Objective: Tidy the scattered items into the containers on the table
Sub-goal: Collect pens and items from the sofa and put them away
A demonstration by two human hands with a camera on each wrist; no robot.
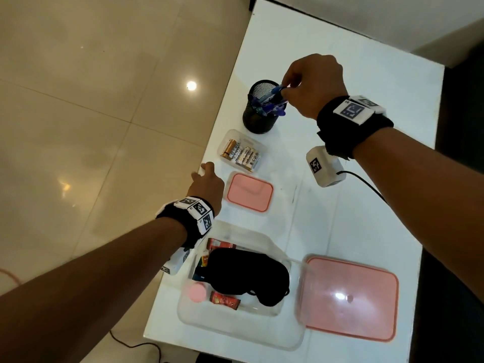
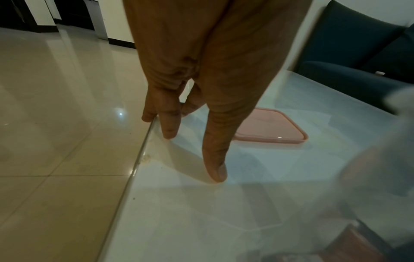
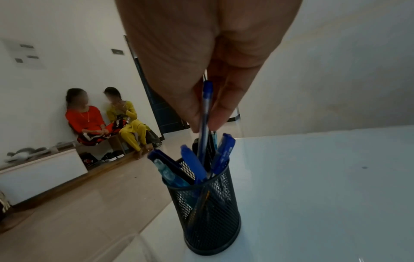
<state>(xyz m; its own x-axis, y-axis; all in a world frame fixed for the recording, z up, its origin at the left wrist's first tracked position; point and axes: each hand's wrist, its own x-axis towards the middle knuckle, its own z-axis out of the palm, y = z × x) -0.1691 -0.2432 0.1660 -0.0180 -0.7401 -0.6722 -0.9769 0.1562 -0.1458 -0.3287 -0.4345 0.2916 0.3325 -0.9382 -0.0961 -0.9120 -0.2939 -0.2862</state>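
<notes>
right hand [image 3: 201, 70] pinches blue pen [image 3: 205, 113], near-upright, tip inside mesh cup [image 3: 208, 203] directly below | left hand [image 1: 207, 186] relaxed, empty, on table edge [image 2: 143, 154]

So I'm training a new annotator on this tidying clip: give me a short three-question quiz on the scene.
1. True or false: the right hand pinches a blue pen over the mesh pen holder.
2. The batteries lie in: A) small clear container B) pen holder C) pink lid.
3. Fill in: the left hand rests at the table's ____.

Key: 1 true; 2 A; 3 edge.
</notes>
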